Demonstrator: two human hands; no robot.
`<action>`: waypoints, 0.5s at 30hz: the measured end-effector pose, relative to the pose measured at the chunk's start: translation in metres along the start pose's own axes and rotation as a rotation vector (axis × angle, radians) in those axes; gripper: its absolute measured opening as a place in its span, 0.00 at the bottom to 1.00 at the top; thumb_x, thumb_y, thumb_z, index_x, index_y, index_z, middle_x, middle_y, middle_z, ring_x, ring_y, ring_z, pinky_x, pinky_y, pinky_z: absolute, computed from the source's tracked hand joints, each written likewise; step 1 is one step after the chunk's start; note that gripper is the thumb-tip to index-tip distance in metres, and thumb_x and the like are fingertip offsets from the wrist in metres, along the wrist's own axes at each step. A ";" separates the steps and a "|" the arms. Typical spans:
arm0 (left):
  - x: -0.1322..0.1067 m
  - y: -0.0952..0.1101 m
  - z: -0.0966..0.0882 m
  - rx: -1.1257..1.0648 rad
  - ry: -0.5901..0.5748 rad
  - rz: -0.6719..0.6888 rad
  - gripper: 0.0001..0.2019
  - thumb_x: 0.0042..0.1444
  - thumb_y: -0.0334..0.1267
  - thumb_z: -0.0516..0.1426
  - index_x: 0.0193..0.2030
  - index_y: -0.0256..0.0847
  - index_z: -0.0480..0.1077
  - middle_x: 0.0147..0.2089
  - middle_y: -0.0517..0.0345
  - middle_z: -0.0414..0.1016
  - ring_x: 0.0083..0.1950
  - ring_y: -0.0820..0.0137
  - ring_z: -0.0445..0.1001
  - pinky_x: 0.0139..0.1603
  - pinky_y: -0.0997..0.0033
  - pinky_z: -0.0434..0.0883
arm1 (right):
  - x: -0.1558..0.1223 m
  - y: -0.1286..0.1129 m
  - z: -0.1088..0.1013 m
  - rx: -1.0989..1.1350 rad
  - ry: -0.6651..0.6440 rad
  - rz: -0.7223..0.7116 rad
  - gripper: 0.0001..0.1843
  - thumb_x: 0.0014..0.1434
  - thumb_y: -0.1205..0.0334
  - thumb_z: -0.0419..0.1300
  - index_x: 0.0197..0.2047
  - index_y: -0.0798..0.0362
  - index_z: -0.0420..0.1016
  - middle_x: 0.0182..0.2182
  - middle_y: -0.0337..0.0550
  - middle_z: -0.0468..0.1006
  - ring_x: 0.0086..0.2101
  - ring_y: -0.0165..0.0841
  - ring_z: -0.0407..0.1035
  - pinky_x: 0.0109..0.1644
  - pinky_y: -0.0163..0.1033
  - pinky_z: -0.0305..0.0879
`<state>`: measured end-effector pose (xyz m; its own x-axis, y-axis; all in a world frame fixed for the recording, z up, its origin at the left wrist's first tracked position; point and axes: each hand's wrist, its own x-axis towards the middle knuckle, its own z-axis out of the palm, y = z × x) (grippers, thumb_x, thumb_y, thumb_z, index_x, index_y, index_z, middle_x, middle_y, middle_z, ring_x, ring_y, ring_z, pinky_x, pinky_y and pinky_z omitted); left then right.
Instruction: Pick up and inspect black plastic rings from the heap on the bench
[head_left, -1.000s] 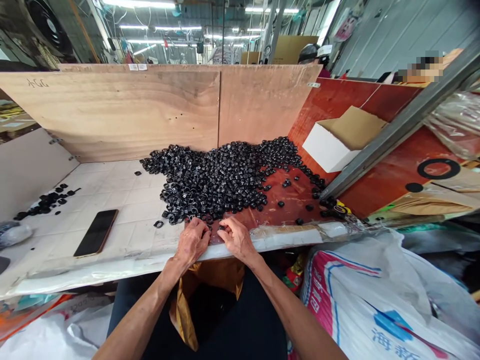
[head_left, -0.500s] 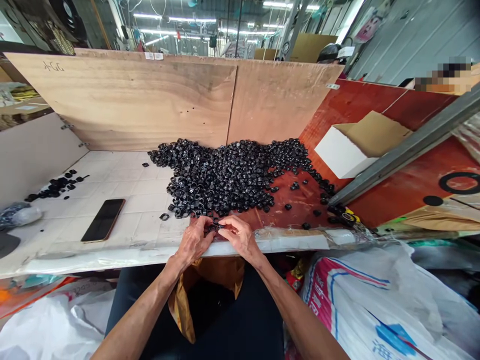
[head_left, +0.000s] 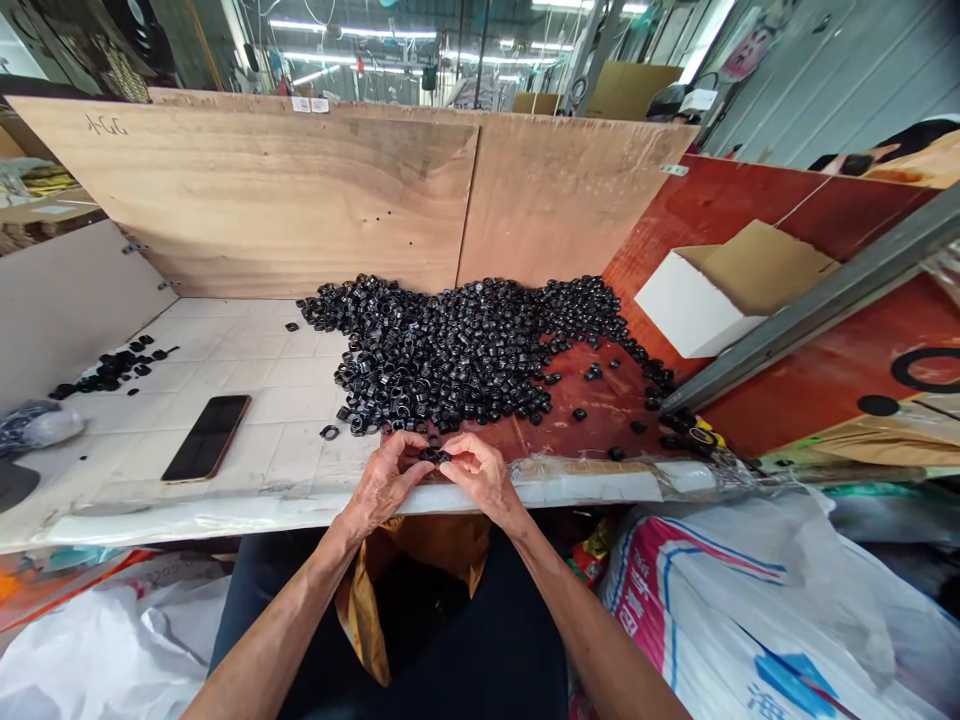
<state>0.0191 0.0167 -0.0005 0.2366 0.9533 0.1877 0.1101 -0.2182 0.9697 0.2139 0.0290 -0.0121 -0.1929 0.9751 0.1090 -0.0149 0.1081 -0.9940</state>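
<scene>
A big heap of small black plastic rings (head_left: 465, 350) covers the middle of the worktable (head_left: 247, 370). At its near edge my left hand (head_left: 386, 480) and my right hand (head_left: 480, 475) meet, fingers pinched together on a few black rings (head_left: 433, 456) held between them. Both hands rest at the table's front edge, just short of the heap. One stray ring (head_left: 328, 432) lies to the left of my left hand.
A dark phone (head_left: 206, 437) lies on the white tiled part at the left. A small pile of black parts (head_left: 112, 370) sits far left. A white cardboard box (head_left: 712, 290) leans at the right beside a grey metal bar (head_left: 810, 305). Printed sacks (head_left: 750, 610) stand below right.
My hands have drawn together from flat on the table edge to a pinch on a few rings. The view has shifted slightly.
</scene>
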 end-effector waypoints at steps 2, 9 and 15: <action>0.000 0.000 0.001 -0.044 0.009 -0.006 0.11 0.63 0.41 0.63 0.49 0.43 0.69 0.47 0.55 0.81 0.44 0.65 0.83 0.47 0.63 0.82 | -0.001 -0.003 -0.001 -0.017 -0.005 0.012 0.11 0.54 0.58 0.69 0.41 0.50 0.77 0.43 0.44 0.80 0.42 0.37 0.77 0.51 0.42 0.74; 0.001 -0.012 -0.001 -0.014 0.054 0.021 0.11 0.62 0.41 0.64 0.49 0.42 0.73 0.51 0.52 0.80 0.46 0.65 0.81 0.48 0.64 0.80 | -0.002 -0.006 -0.003 0.010 -0.008 0.008 0.13 0.55 0.58 0.68 0.45 0.49 0.79 0.43 0.43 0.81 0.43 0.36 0.77 0.52 0.41 0.74; 0.005 -0.012 -0.007 0.169 0.110 0.162 0.10 0.64 0.42 0.64 0.49 0.43 0.79 0.50 0.50 0.82 0.54 0.61 0.80 0.59 0.57 0.76 | -0.001 -0.006 -0.001 0.035 0.013 -0.059 0.10 0.57 0.57 0.68 0.42 0.49 0.81 0.46 0.45 0.78 0.45 0.37 0.76 0.52 0.41 0.74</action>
<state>0.0124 0.0255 -0.0106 0.1584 0.9180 0.3635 0.2411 -0.3930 0.8874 0.2149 0.0275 -0.0064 -0.1777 0.9698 0.1673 -0.0599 0.1590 -0.9855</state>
